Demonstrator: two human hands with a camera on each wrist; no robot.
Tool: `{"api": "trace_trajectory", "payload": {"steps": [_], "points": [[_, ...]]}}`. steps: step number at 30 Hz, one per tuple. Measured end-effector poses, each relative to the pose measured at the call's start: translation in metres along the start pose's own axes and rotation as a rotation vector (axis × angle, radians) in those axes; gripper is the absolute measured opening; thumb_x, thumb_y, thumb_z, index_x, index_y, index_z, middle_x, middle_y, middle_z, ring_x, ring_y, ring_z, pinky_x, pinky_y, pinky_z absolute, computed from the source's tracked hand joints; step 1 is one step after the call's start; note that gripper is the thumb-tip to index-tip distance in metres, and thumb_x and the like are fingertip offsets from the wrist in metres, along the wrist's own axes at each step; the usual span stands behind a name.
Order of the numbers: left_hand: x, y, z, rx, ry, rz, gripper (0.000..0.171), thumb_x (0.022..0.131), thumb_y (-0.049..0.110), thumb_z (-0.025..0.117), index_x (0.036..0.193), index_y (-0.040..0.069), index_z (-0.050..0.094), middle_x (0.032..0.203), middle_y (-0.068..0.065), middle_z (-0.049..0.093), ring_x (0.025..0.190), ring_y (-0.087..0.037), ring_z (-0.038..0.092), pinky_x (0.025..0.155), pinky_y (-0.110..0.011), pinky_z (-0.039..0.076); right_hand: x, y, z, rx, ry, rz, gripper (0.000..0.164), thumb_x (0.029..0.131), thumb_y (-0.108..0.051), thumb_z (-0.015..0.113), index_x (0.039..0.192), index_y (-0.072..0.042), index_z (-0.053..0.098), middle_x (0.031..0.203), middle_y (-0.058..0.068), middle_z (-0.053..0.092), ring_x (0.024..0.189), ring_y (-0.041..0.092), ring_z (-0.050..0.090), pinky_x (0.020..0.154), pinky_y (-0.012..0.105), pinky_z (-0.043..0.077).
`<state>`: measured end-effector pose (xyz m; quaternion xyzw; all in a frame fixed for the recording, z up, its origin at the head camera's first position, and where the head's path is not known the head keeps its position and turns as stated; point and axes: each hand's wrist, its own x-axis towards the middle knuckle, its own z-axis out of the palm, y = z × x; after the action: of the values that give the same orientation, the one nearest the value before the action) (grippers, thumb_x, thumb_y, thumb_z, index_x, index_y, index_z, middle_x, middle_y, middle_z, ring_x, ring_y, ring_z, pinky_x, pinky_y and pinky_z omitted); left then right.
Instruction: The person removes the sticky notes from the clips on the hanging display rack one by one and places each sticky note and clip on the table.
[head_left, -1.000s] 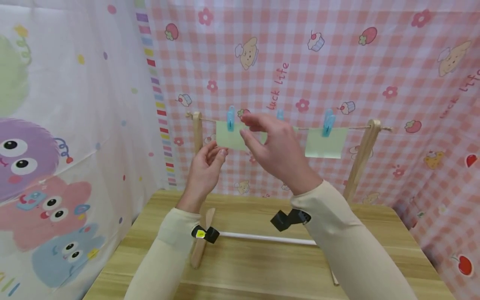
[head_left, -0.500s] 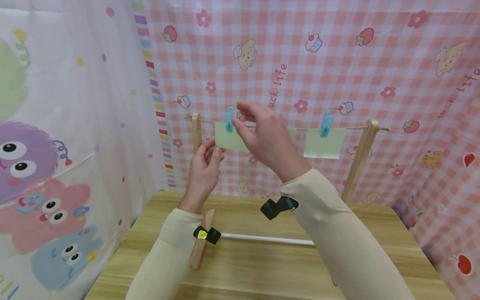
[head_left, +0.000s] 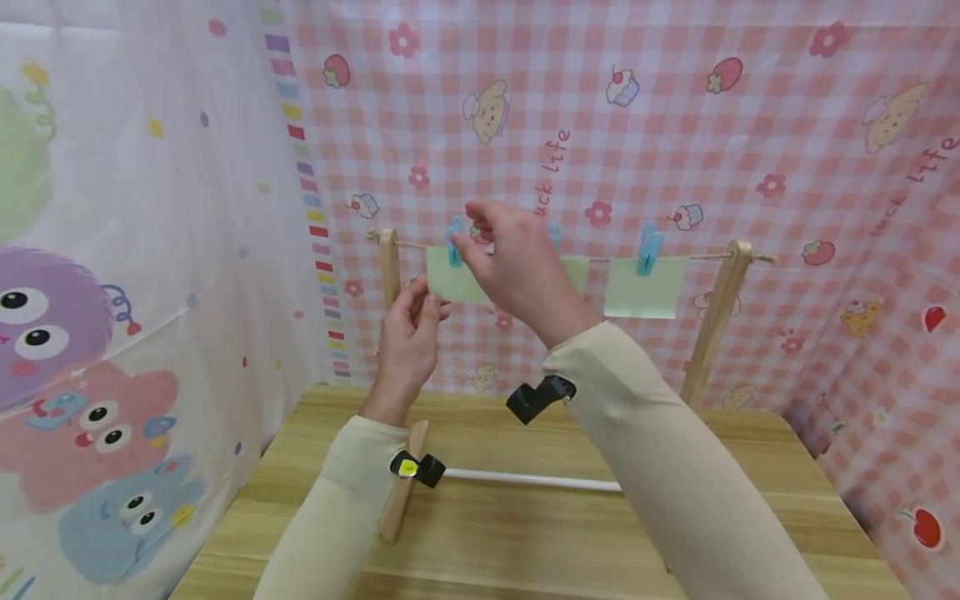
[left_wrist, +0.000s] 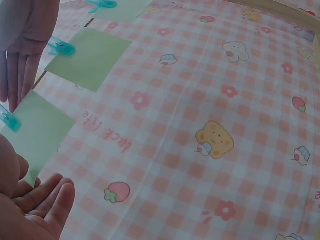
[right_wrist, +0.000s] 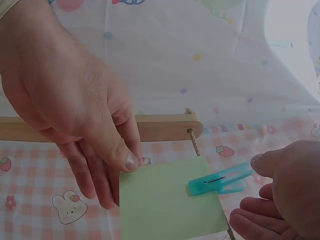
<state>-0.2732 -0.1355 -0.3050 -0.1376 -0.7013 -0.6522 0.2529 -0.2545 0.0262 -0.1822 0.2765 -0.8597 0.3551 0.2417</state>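
Three pale green paper squares hang by light blue clothespins from a string. My left hand pinches the lower left corner of the leftmost paper square, thumb in front and fingers behind, as the right wrist view shows. My right hand is at the clothespin on that same square. Its thumb tip is at one handle end; its other fingers look apart from the second handle. The clothespin still bites the paper's top edge. The middle square is partly hidden by my right hand in the head view.
A wooden post holds the string's right end, another post the left. The right square hangs near the right post. A white rod runs low across the stand above the wooden table. Printed cloth hangs behind.
My right hand has moved left, its thumb coming to the leftmost clothespin. My left hand stays at the paper's corner. The head view has shifted slightly.
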Motion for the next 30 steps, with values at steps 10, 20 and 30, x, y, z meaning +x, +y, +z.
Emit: {"api": "trace_trajectory", "payload": {"steps": [10, 20, 30], "points": [[-0.001, -0.001, 0.001, -0.020, 0.027, -0.006, 0.035, 0.115, 0.004, 0.046, 0.146, -0.007, 0.056, 0.133, -0.028, 0.067, 0.119, -0.041, 0.068, 0.099, -0.024, 0.059, 0.006, -0.002, 0.002, -0.003, -0.027, 0.076, 0.049, 0.111, -0.029, 0.064, 0.151, -0.001, 0.058, 0.154, 0.015, 0.064, 0.136, 0.028, 0.066, 0.115, 0.040, 0.055], [-0.002, -0.003, 0.002, 0.006, 0.064, -0.025, 0.032, 0.115, 0.010, 0.048, 0.142, -0.003, 0.061, 0.125, -0.025, 0.071, 0.113, -0.037, 0.071, 0.094, -0.023, 0.060, 0.009, -0.002, 0.005, 0.018, -0.034, 0.090, 0.045, 0.111, -0.025, 0.065, 0.149, -0.002, 0.060, 0.149, 0.014, 0.067, 0.132, 0.026, 0.069, 0.113, 0.037, 0.056], [-0.003, -0.005, 0.004, -0.040, 0.086, -0.013, 0.029, 0.114, 0.007, 0.052, 0.138, -0.004, 0.063, 0.116, -0.025, 0.073, 0.098, -0.016, 0.073, 0.091, -0.021, 0.061, 0.011, 0.002, 0.008, 0.029, -0.025, 0.065, 0.042, 0.111, -0.022, 0.064, 0.148, -0.003, 0.061, 0.146, 0.014, 0.070, 0.130, 0.025, 0.070, 0.112, 0.036, 0.057]]}}
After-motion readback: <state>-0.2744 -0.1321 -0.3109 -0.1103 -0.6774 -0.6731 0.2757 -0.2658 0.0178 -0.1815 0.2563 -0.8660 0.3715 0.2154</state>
